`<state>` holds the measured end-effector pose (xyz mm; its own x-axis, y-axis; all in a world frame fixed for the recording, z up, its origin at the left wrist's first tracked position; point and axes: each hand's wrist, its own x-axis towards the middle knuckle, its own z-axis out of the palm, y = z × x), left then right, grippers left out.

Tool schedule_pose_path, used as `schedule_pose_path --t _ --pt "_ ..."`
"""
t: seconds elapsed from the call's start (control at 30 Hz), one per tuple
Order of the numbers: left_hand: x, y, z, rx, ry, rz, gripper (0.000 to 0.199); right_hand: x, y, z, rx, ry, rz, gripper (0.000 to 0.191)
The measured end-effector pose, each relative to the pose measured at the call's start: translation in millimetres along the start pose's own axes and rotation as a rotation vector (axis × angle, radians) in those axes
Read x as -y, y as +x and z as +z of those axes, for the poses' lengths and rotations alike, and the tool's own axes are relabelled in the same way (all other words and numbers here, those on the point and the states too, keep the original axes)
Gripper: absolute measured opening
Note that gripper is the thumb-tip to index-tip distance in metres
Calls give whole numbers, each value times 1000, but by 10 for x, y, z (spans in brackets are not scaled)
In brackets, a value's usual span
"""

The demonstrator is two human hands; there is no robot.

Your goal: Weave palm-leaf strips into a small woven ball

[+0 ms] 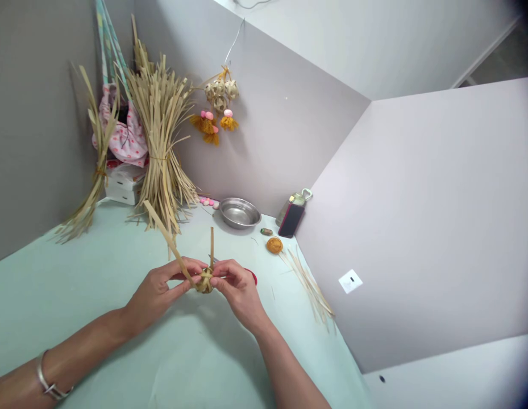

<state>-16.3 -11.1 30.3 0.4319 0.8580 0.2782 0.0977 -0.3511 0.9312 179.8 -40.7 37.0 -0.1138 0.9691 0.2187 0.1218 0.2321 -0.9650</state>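
Cropped forearms (285, 363), left fingers (190, 265) and right fingers (229, 269) pinched around a part-hidden woven ball (206, 282).

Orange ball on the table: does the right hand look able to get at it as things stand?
Probably yes: the orange ball lies a little beyond the right hand, with nothing upright between them, though that hand is holding the woven ball.

Ball (205, 283) is between left hand (150, 295) and right hand (241, 295), over table (182, 366). Far left: large bundle (158, 165) stands on table, small bundle (100, 171) to its left, box (121, 193) between them, bag (124, 141) above box. Bowl (240, 215) lies right of large bundle; phone (291, 220) is right of bowl, before bottle (296, 199). Yarn (274, 245) lies nearer than phone; loose strips (311, 286) run near-right of yarn.
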Motion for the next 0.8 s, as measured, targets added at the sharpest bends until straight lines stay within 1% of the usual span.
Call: schedule_pose_path --t 0.13,0.27,0.43,0.6,0.7,0.8 --pt "78 -11 -6 -22 -3 19 20 -2 -4 15 15 1 26 15" --pt "137 -10 -8 0 0 39 21 -21 -6 11 38 7 -1 15" --pt "108 -16 10 9 6 24 21 -17 4 1 32 46 -5 11" --pt "109 -20 24 -9 -6 -11 20 20 6 20 16 69 10 13" --pt "94 -6 28 -4 -30 -41 21 22 8 22 21 74 0 12" --pt "79 11 23 8 -44 -79 23 6 16 21 7 120 27 9"
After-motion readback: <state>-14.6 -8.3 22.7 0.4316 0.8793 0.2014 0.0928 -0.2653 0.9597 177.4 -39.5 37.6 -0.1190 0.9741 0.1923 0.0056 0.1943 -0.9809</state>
